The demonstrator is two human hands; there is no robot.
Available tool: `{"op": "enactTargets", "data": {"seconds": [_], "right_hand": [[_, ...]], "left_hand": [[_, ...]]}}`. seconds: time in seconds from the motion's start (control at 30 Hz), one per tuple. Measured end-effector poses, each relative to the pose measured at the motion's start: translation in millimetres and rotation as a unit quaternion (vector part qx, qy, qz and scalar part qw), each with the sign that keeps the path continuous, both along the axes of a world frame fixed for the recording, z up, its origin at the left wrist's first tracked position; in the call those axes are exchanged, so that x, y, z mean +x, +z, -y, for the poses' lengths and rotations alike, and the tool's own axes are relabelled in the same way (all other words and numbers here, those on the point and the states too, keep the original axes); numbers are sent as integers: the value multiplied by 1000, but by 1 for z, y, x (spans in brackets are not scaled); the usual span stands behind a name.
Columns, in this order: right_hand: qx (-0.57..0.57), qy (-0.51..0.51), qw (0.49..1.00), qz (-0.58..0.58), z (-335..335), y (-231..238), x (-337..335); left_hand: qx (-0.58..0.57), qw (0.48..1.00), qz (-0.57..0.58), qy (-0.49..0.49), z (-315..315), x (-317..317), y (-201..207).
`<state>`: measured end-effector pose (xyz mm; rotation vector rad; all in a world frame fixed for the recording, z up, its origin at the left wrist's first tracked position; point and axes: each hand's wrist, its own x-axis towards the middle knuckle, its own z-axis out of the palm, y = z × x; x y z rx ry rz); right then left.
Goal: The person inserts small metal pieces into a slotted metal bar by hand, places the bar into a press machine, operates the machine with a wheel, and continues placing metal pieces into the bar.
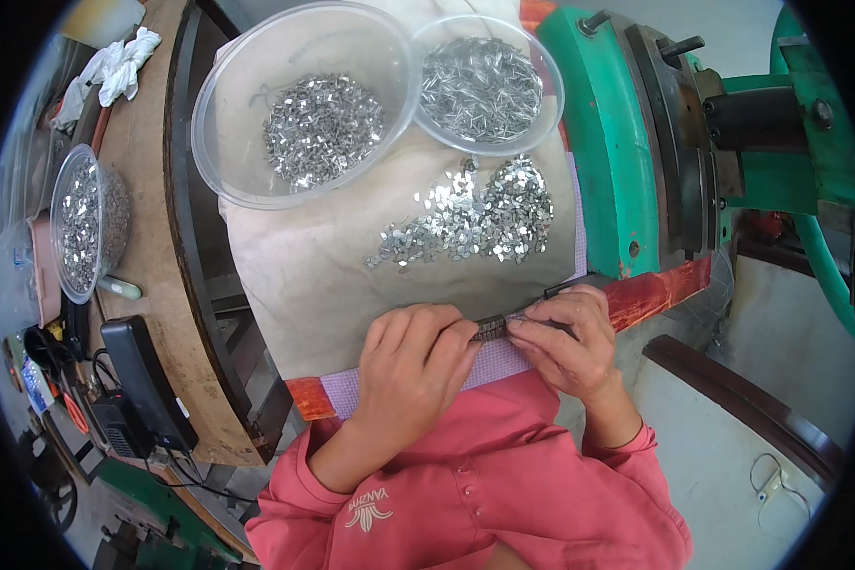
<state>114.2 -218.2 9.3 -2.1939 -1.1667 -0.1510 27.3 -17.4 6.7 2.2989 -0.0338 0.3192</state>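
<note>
Dark strip (490, 329) was between two hands, over purple cloth (503, 365). Left hand (413, 366) was clamped around left end; right hand (570, 337) pinched at right part, but whether fingertips held also something else, I could not tell. Good handling seemed to need firm left grip, light right fingertips. Long axis ran left-right, right end pointing slightly away from body.

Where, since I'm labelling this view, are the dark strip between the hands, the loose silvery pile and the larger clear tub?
Dark strip (490, 329): head view, its exposed stretch.
Loose silvery pile (520, 211): head view, its right half.
Larger clear tub (226, 122): head view, its left wall.
</note>
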Motion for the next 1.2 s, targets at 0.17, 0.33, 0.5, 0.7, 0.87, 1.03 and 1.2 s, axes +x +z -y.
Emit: {"op": "enactTargets", "data": {"seconds": [0.17, 0.33, 0.5, 0.7, 0.87, 1.03, 1.2], "right_hand": [[-24, 18, 1000, -3, -1, 1, -1], [-30, 15, 999, 17, -2, 3, 0], [-56, 49, 996, 42, -6, 4, 1], [-58, 53, 995, 59, -9, 6, 0], [-70, 76, 992, 69, -17, 5, -3], [-85, 87, 990, 71, -21, 7, -2], [-84, 88, 990, 76, -27, 8, -3]], "left_hand": [[-4, 1000, -4, 15, -8, -8, -1], [-2, 1000, -11, 14, -12, -11, -1], [-5, 1000, -7, 12, -12, -11, -1], [1, 1000, 1, 14, -10, -9, -2], [2, 1000, -2, 4, -11, -10, -2], [-10, 1000, -14, 20, -20, -14, 1], [2, 1000, -16, 6, -23, -18, 2]]}}
